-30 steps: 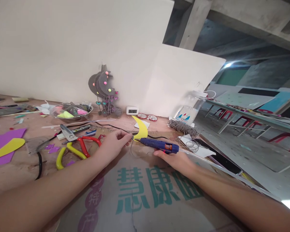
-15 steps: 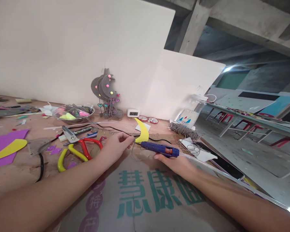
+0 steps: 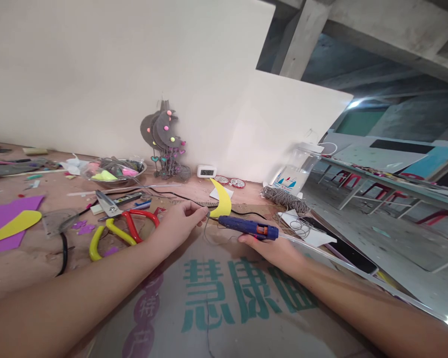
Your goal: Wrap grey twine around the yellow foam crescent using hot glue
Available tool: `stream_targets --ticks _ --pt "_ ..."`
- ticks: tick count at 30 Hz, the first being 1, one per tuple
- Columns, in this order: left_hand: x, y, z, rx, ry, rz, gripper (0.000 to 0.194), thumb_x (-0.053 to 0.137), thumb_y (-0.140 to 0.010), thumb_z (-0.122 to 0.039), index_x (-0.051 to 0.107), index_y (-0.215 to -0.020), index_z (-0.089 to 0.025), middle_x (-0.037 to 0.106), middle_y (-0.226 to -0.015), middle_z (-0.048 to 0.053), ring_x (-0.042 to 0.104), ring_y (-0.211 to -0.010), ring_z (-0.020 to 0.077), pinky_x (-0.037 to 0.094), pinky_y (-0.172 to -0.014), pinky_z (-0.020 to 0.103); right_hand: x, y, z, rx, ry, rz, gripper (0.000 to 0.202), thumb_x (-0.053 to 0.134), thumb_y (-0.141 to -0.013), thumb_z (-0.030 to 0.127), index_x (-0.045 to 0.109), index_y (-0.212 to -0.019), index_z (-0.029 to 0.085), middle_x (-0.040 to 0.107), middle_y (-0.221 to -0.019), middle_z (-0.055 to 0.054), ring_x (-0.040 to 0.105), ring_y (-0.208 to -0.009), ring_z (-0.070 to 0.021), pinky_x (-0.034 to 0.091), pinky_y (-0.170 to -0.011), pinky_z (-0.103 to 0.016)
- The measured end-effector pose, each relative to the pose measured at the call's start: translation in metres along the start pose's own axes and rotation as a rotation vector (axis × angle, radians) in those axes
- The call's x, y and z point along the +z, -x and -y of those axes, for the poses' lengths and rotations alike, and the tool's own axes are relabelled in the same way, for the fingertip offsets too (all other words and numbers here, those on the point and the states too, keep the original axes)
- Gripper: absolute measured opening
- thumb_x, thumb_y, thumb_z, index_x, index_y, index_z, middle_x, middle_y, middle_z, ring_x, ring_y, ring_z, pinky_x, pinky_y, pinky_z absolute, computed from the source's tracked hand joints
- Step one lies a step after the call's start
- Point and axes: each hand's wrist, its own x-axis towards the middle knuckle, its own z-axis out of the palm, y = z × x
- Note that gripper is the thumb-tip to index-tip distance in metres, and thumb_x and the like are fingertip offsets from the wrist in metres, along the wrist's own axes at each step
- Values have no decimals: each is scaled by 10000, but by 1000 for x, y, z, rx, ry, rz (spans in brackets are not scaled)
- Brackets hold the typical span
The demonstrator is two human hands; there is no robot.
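Note:
In my right hand (image 3: 274, 251) is a blue hot glue gun (image 3: 242, 225), its nozzle aimed left. A long clear glue stick (image 3: 343, 261) runs out of its back end toward the lower right. My left hand (image 3: 182, 221) is closed in a pinch on a thin grey cord (image 3: 205, 233), right at the nozzle tip; part of the cord hangs below the fingers. Just behind the nozzle lies a yellow crescent cutout (image 3: 224, 200). Both hands are above a printed cardboard sheet (image 3: 164, 323).
Red-handled and yellow-handled scissors (image 3: 140, 219) lie left of my left forearm. Behind stand a bowl of bits (image 3: 115, 180), a grey moon ornament (image 3: 164, 132) and a small digital clock (image 3: 206, 171). Grey yarn (image 3: 285, 199), a clear jug (image 3: 298, 166) and a phone (image 3: 353, 256) are right.
The view has shifted slightly. Both hands keep nearly the same pose, with the glue gun's nozzle still by the cord at the left fingertips.

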Motion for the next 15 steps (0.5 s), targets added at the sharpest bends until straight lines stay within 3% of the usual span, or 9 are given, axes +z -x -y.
stream_targets --ticks 15 --pt "0 2 -5 -10 -2 -8 306 546 -710 -461 586 -672 -160 588 -615 -1 497 -559 112 356 -519 220 1 0 -1 14 -30 1 256 601 -739 439 562 -792 191 550 -720 10 501 -665 -143 393 -593 -231"
